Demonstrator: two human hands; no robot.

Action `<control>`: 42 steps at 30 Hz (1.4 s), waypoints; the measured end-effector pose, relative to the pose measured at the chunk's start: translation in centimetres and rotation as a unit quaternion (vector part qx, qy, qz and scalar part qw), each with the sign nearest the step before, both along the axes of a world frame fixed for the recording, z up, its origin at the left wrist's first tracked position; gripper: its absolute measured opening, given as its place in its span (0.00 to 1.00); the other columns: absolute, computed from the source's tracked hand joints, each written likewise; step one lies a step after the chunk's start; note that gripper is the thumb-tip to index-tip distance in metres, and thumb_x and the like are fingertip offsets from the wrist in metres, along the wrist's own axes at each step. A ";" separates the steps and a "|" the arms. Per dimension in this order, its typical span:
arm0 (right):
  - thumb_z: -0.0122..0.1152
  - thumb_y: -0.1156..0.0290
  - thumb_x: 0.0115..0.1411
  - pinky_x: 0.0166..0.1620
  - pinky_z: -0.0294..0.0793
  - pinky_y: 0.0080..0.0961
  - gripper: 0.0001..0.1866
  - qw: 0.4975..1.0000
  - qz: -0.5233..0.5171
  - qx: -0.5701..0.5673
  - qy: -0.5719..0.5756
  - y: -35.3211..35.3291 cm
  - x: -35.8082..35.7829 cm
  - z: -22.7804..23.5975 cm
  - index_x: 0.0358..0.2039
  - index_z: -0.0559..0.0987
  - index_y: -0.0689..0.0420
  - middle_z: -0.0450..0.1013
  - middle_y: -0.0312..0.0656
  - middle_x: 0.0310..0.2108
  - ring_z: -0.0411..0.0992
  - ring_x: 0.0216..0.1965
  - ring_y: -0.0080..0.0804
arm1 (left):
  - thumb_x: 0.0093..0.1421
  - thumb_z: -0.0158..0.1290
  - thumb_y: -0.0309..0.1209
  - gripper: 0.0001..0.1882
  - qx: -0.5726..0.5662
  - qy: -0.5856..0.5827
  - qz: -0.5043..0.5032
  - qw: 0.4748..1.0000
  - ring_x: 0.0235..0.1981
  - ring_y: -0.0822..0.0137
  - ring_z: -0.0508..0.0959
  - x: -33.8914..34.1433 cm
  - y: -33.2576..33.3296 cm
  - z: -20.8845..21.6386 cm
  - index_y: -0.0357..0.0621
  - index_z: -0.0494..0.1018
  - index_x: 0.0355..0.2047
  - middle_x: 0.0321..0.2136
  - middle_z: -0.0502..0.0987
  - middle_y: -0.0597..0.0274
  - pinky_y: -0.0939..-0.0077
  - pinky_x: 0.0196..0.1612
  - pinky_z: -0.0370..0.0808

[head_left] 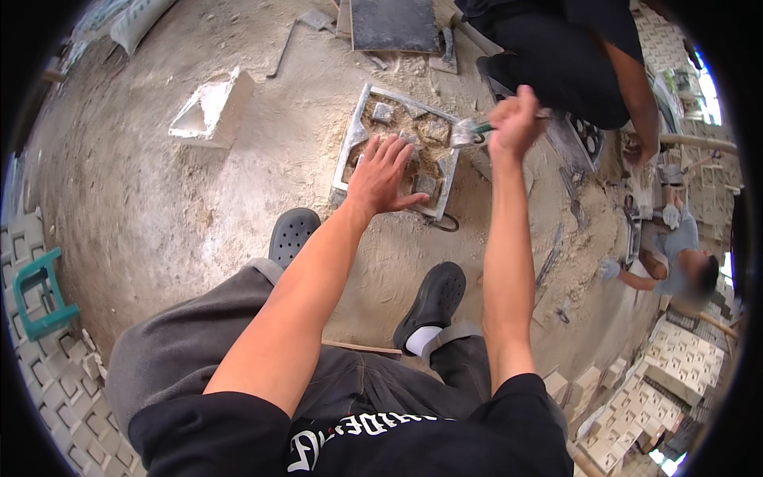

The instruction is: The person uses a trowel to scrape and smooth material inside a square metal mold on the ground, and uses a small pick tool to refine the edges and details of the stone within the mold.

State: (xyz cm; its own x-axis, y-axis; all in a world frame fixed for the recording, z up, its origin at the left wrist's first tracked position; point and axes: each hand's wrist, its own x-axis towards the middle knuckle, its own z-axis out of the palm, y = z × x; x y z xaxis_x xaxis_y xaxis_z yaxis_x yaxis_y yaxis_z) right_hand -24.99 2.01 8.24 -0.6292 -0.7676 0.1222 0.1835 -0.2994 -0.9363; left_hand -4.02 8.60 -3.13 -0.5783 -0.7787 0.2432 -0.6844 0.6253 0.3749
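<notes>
A square metal casting frame (451,176), packed with brownish sand, lies on the dusty floor before me. Several grey blocky pieces, such as a corner block (425,185), sit in the sand. My left hand (381,175) rests over the frame's near left part with fingers spread, hiding what lies under it. Raised at the frame's right side, my right hand (515,127) is closed around a green-handled tool (463,133) with a pale, dusty head. The head is at or just above the frame's right edge; motion blur hides whether it is a hammer or a brush.
A white hollow block (208,110) stands left. A dark board (393,24) lies at the far side. One co-worker (548,56) crouches at far right, another person (679,254) further right. A teal stool (44,294) and stacked pale blocks (683,358) line the edges.
</notes>
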 end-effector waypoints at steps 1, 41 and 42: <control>0.56 0.63 0.64 0.16 0.52 0.24 0.27 0.999 0.034 -0.016 -0.008 0.6 -0.1 2.3 0.10 0.58 0.49 0.54 0.31 0.07 0.53 0.09 0.22 | 0.51 0.54 0.70 0.54 0.008 0.005 -0.005 1.000 0.68 0.53 0.58 0.0 0.6 -0.1 0.34 0.60 0.63 0.62 0.63 0.50 0.51 0.71 0.49; 0.54 0.52 0.67 0.19 0.57 0.25 0.33 0.945 -0.093 0.144 0.278 1.6 3.9 -1.8 0.08 0.66 0.57 0.62 0.32 0.08 0.61 0.12 0.21 | 0.52 0.49 0.72 0.54 0.014 -0.009 0.000 1.000 0.69 0.56 0.57 -0.6 0.7 0.1 0.36 0.61 0.63 0.64 0.63 0.53 0.53 0.71 0.48; 0.54 0.54 0.67 0.17 0.56 0.24 0.31 0.954 -0.061 0.118 0.270 1.0 3.2 -2.7 0.08 0.65 0.55 0.61 0.32 0.08 0.61 0.11 0.21 | 0.52 0.50 0.71 0.54 0.012 -0.007 -0.001 1.000 0.69 0.55 0.57 -0.9 0.2 0.4 0.36 0.61 0.63 0.63 0.63 0.52 0.53 0.71 0.48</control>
State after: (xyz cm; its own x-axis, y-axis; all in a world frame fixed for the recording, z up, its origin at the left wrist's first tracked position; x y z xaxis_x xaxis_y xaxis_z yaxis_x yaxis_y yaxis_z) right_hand -21.79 3.01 5.59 -0.6101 -0.7388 0.2862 -0.3671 -0.0565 -0.9285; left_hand -4.95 8.84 -2.74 -0.5834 -0.7825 0.2175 -0.6877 0.6184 0.3804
